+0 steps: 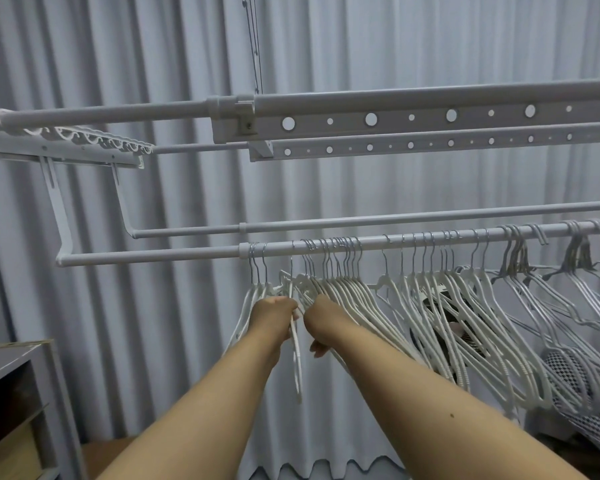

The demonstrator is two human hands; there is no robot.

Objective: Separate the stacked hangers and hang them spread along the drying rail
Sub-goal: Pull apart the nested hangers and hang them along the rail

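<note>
Hangers of white plastic hung in tight bunches from the near drying rail, their metal hooks crowded from just right of the rail's sleeve joint out toward the right edge. Both hands reached up into the leftmost bunches. Curled fingers of the left hand gripped one white hanger, which dangled below the fist, tilted out of line with the rest. Just beside it, the right hand was closed around the shoulders of neighbouring hangers in the dense bunch, thumb curled below. Further right, a group of grey wire hangers shared the same rail. A second, bare rail ran just behind, with perforated bars overhead. Pleated grey curtains filled the far side, and a wooden shelf unit stood near left.
</note>
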